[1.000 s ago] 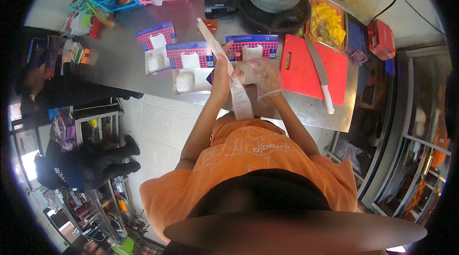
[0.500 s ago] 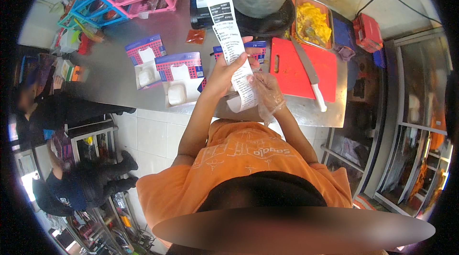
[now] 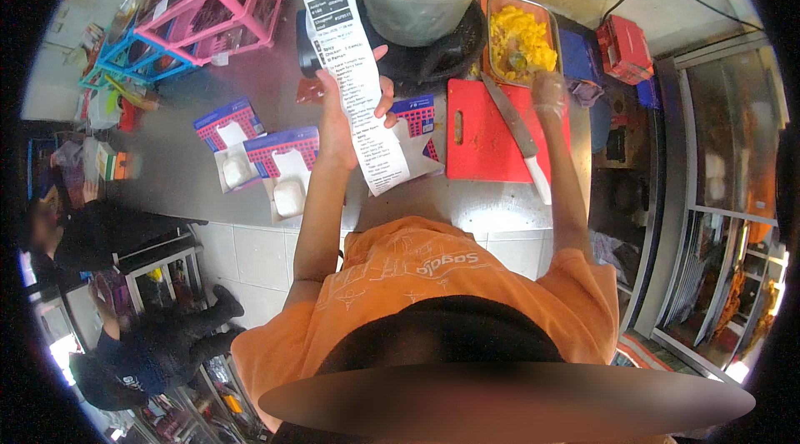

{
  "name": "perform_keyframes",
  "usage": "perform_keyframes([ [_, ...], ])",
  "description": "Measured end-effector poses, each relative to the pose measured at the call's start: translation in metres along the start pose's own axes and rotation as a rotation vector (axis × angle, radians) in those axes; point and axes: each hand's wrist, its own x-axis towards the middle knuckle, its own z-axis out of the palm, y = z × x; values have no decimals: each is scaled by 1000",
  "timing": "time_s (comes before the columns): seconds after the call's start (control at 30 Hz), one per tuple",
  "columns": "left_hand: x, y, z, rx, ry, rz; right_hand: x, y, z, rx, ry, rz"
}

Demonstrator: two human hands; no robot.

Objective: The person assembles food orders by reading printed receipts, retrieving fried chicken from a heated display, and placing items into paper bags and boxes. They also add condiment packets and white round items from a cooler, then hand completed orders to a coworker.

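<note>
A long printed paper receipt (image 3: 367,111) hangs from my left hand (image 3: 340,119), which is closed on it with the thumb in front. My right hand (image 3: 547,96) wears a clear plastic glove. It is at the near right corner of a tray of yellow scrambled-egg-like food (image 3: 521,36), above the edge of a red cutting board (image 3: 483,144). Its fingers are too blurred to read. A knife with a white handle (image 3: 537,177) lies slantwise across the board. Behind the receipt, a purple-patterned open carton (image 3: 414,115) is partly covered.
Two more open cartons (image 3: 283,152) with white contents stand left on the steel table (image 3: 350,215). A plastic tub of greens (image 3: 417,7) stands at the back. Pink rack (image 3: 212,11) is far left; a red box (image 3: 625,48) is right. Two people (image 3: 158,336) are at the left.
My right hand has let go of the receipt's lower part and moved right and away, to the tray. My left hand has shifted left with the receipt. The view has shifted slightly.
</note>
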Motion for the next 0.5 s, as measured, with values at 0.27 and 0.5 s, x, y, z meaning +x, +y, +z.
perform_keyframes([
  [0.27, 49, -4, 6, -40, 24, -30, 53, 24, 32, -26, -6, -415],
  [0.5, 77, -9, -5, -287, 2, -26, 59, 17, -16, 26, -162, 23],
])
